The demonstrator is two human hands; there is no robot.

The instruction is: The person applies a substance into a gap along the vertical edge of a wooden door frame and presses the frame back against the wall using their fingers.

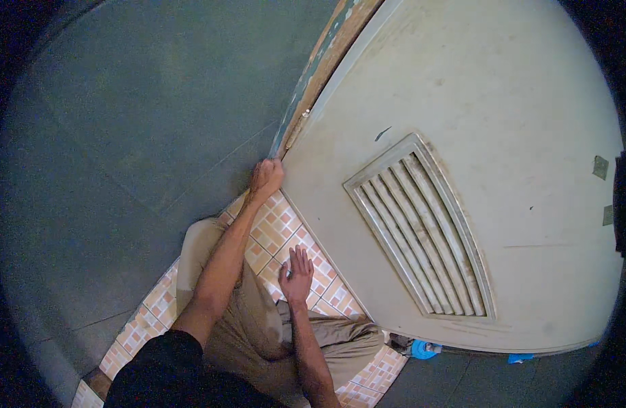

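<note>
At the foot of the worn wooden door frame (304, 95), my left hand (267, 177) is closed, its fingers curled beside the lower hinge corner of the pale door (503, 109). Whatever it may hold is hidden by the fingers. My right hand (298, 275) is open, fingers stretched out and nothing in it, over the patterned floor tiles (275, 221) between my legs and the door's bottom edge. A metal hinge (298, 129) shows on the frame just above my left hand.
The door stands open, with a slatted vent (425, 234) in its lower part and a dark fitting (621, 204) at its far right edge. A grey wall (143, 136) rises on the left. Beyond the door's lower edge lies a blue object (424, 349).
</note>
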